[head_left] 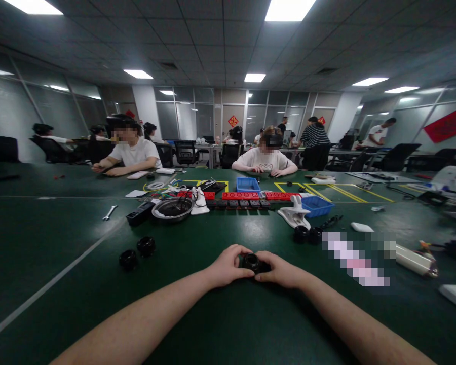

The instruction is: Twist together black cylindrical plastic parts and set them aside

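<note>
Part (252, 262) between both hands (touching)

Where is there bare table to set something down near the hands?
Bare green table lies left of the two black rings, up to the wrench, and between the hands and the bowl. Crowded: red strips, blue bin, and right of the right hand.

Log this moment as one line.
left hand: gripping black round part | right hand: gripping same part | surface: green table
</note>
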The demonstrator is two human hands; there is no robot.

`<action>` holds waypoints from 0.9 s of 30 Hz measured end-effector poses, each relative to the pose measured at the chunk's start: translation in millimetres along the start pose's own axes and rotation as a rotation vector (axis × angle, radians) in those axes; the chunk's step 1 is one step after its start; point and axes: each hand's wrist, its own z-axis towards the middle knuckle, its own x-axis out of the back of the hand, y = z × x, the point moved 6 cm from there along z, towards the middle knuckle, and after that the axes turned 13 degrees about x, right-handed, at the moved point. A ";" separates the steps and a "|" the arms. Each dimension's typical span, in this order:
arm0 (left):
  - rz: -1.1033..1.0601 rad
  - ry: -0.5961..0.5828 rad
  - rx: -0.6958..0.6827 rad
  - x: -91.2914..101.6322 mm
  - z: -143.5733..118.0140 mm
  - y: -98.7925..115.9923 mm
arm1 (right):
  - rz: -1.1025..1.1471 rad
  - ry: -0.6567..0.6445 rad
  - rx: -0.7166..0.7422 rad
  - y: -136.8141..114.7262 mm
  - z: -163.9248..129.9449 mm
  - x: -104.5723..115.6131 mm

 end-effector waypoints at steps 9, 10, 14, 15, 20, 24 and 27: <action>-0.004 -0.007 0.000 -0.4 -0.6 -0.5 | 0.057 0.012 -0.004 1.1 0.5 0.2; -0.005 -0.005 0.003 -0.3 -0.8 0.0 | 0.064 0.015 -0.003 1.9 0.4 0.2; 0.014 0.020 0.031 -1.2 -2.4 1.0 | 0.024 0.054 -0.052 9.8 -0.5 -1.0; 0.027 0.043 0.037 -1.6 -2.8 0.8 | -0.010 0.071 -0.077 12.1 -0.5 -1.9; 0.058 0.257 0.047 -2.5 -5.0 -3.4 | -0.360 0.199 -0.255 13.2 -0.5 -6.4; 0.058 0.333 0.058 -1.4 -5.2 -6.8 | -0.643 0.235 -0.306 -0.2 0.5 -8.1; 0.064 0.241 0.040 -0.2 -2.5 -5.9 | -0.627 0.217 -0.212 -4.2 1.5 -6.6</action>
